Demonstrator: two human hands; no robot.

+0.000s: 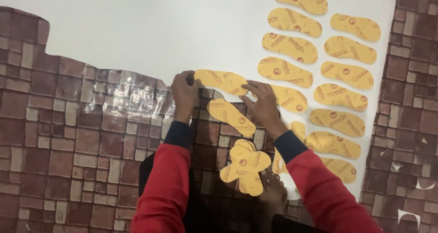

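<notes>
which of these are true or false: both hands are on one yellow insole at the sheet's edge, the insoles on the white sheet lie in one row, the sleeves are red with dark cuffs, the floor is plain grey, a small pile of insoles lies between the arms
1. Both hands, left hand and right hand, touch the same yellow insole at the edge of the white sheet. True.
2. The laid-out insoles form one row. False: two columns run side by side.
3. The sleeves are red with dark cuffs. True.
4. The floor covering is plain grey. False: it shows a reddish-brown brick pattern.
5. A small pile of insoles lies between the arms. True.
</notes>
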